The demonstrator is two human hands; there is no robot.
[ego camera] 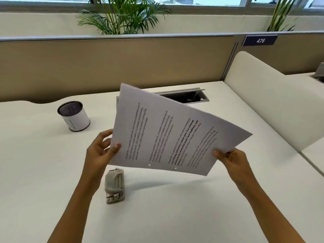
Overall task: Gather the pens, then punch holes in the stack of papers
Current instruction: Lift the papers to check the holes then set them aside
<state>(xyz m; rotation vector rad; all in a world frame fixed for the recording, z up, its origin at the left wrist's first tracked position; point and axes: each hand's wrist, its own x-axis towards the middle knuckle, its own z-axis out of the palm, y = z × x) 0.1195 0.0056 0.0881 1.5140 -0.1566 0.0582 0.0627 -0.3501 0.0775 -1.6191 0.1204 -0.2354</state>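
Head view shows the stack of papers [168,132] lifted clear of the white bench [175,207], tilted, with the left hand [100,151] pinching its near left corner, thumb on top and fingers behind, and the right hand [231,159] clamped on its near right corner in the same way. Two small punched holes show along the stack's near edge between the hands, and the grey hole punch [114,185] sits on the bench just below and right of the left hand. A mesh pen cup [73,115] stands well beyond the left hand, its contents impossible to make out.
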